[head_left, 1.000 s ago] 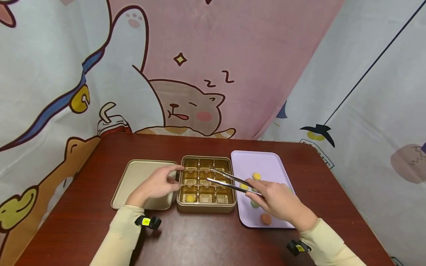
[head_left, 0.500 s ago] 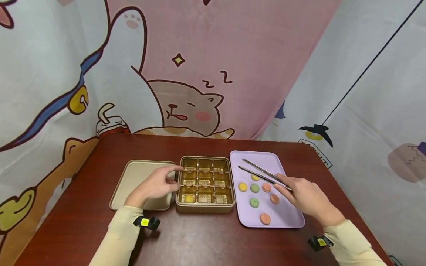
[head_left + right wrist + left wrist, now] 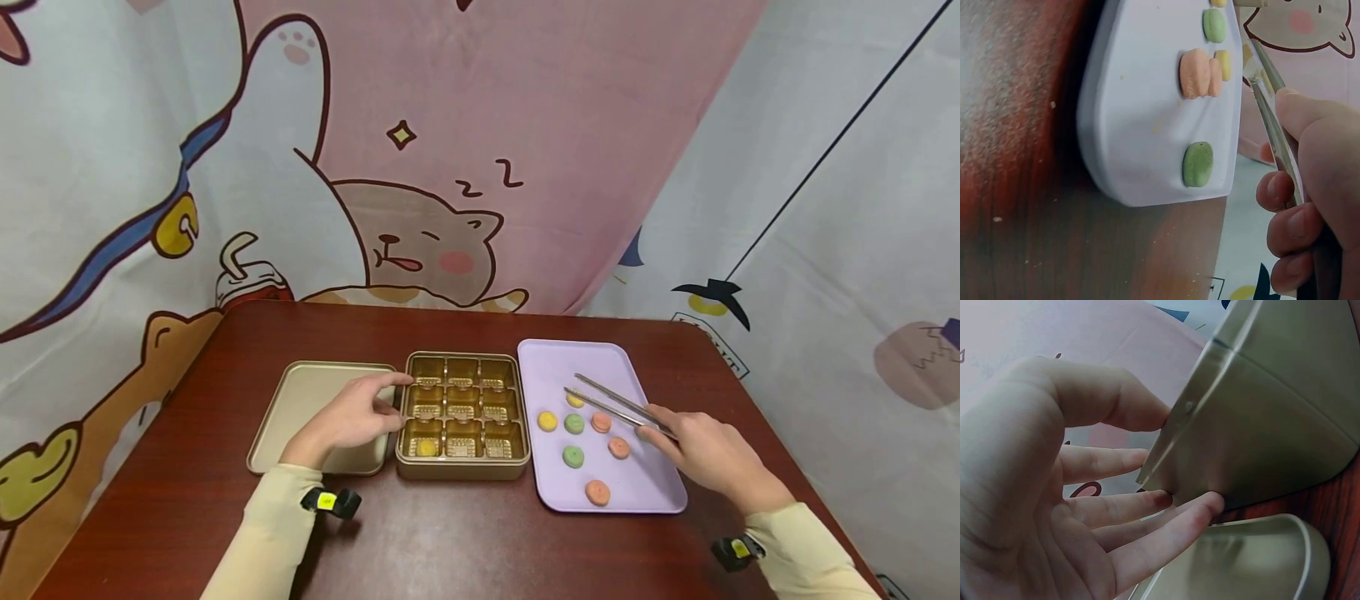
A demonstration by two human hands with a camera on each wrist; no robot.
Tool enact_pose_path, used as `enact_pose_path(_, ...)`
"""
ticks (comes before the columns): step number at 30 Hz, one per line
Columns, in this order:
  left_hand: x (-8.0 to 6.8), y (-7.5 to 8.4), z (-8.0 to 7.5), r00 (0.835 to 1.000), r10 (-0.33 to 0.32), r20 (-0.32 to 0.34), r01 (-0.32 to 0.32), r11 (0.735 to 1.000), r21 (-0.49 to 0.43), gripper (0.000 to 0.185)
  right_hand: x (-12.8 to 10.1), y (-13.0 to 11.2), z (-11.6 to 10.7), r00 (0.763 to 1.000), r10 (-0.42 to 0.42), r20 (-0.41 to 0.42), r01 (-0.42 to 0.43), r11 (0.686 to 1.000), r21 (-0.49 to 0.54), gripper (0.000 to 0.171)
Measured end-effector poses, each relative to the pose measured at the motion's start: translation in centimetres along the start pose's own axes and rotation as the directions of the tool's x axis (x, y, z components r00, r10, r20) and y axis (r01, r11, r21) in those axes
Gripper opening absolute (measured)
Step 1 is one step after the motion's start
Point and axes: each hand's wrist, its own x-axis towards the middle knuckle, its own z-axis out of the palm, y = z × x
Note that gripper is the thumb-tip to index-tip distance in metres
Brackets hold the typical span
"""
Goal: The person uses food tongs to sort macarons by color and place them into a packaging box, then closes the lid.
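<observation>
— Two arms of the metal tongs (image 3: 617, 403) stand slightly apart, we see, with nothing between their tips, which hang over the far half of the lilac tray (image 3: 551, 359). Who holds them?

— Our right hand (image 3: 708, 454) does, fingers curled round their near end, above the tray's right edge. Seven small round sweets lie on the tray; a yellow one (image 3: 547, 421) sits nearest the gold box (image 3: 462, 471).

— And our left hand (image 3: 352, 417)?

— Its fingertips rest against the box's left wall, fingers nearly straight, over the gold lid (image 3: 300, 400) lying beside it. One yellow sweet (image 3: 427, 447) sits in the box's near-left compartment, all on our dark red table (image 3: 450, 542).
</observation>
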Motion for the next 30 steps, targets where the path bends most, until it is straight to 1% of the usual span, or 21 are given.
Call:
enact_pose_path(4,0.0,0.0,0.0,1.0,-0.013,0.002,0.013,1.0,-0.004,0.064,-0.2,0.3,0.4,0.999,0.016,0.028,-0.015,1.0,-0.01,0.053)
enact_pose_path(8,0.0,0.0,0.0,1.0,-0.013,0.003,0.013,1.0,-0.008,0.064,-0.3,0.6,0.9,0.999,0.019,0.042,-0.019,1.0,-0.006,0.05)
enact_pose_path(19,-0.1,0.1,0.1,1.0,-0.021,0.009,0.021,1.0,-0.016,0.064,-0.4,0.6,1.4,0.999,0.004,0.043,-0.004,1.0,0.008,0.041)
enact_pose_path(25,-0.1,0.1,0.0,1.0,-0.007,0.005,0.007,1.0,-0.02,0.063,-0.3,0.4,1.5,0.999,0.009,0.049,-0.01,1.0,0.003,0.042)
enact_pose_path(30,-0.1,0.1,0.1,1.0,-0.018,0.002,0.018,1.0,-0.01,0.063,-0.3,0.5,1.7,1.0,0.003,0.028,-0.003,1.0,0.003,0.041)
